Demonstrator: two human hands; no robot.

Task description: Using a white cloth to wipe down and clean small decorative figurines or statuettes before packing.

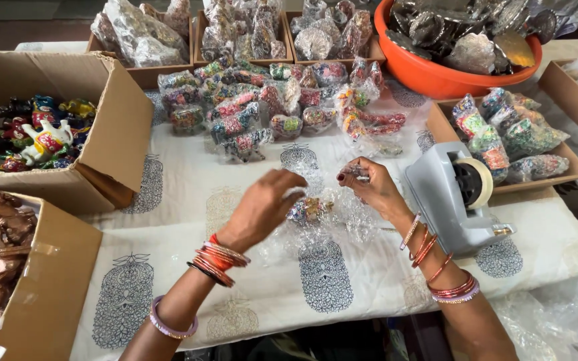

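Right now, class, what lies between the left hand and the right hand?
In the head view, a small colourful figurine in bubble wrap lies between the left hand and the right hand.

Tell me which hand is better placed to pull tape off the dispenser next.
Right, probably. The right hand is raised just beside the grey tape dispenser, pinching only bubble wrap. The left hand is farther away, resting on the half-wrapped colourful figurine.

Two hands point(262, 207), one tape dispenser point(453, 194), one orange bowl point(436, 77), two cardboard boxes point(112, 127) (left side).
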